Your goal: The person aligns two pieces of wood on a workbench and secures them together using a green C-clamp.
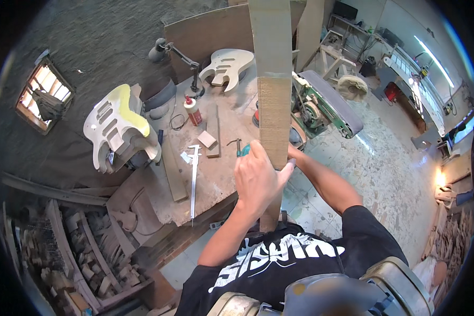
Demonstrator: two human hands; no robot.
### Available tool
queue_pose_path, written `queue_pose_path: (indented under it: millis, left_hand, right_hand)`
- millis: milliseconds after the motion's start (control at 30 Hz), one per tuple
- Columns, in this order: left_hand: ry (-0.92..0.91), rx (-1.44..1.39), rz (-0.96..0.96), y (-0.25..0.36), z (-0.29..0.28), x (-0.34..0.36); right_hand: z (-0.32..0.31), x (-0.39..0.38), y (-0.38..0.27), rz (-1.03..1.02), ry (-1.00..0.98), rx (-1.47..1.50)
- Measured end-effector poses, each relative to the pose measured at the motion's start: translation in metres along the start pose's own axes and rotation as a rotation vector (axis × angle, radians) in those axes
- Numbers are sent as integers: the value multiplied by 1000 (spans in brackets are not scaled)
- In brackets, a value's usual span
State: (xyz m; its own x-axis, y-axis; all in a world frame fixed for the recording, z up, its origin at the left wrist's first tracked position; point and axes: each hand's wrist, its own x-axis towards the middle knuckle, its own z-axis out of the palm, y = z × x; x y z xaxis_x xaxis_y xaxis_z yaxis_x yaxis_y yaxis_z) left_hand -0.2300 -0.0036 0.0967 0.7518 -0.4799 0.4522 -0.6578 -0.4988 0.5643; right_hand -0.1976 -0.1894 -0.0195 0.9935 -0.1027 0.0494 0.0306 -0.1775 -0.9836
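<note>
A long flat wooden board (274,116) stands upright in front of me, its lower part rough and brown, its upper part smoother and grey. My left hand (259,176) is closed on its near side, with the thumb lying across the wood. My right hand (291,156) is behind the board, which hides its fingers. Just past my left knuckles shows a teal-handled tool (243,151) with a bent metal end, partly covered by the hand. To the left on the workbench (218,181) lie a caliper (194,179), a small wood block (207,138) and a narrow strip (173,174).
A white guitar body with a yellow edge (122,121) stands on the bench's left, another pale one (227,67) at the back. Near them are a red-and-white bottle (193,111) and a desk lamp (184,62). A green belt sander (316,108) is right; wood scraps (102,274) fill lower-left racks.
</note>
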Motion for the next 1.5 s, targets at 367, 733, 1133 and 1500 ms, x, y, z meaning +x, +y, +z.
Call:
queue_pose_path:
  millis: [367, 733, 1133, 1500]
  left_hand:
    - [48, 90, -56, -13, 2, 6]
    - [-75, 96, -185, -15, 2, 10]
    - [-101, 86, -215, -22, 7, 19]
    - [-79, 33, -200, -37, 11, 16]
  right_hand:
    - [32, 22, 20, -55, -85, 369]
    - [39, 21, 27, -53, -126, 487]
    - [36, 30, 30, -59, -113, 586]
    - [32, 20, 48, -34, 34, 292]
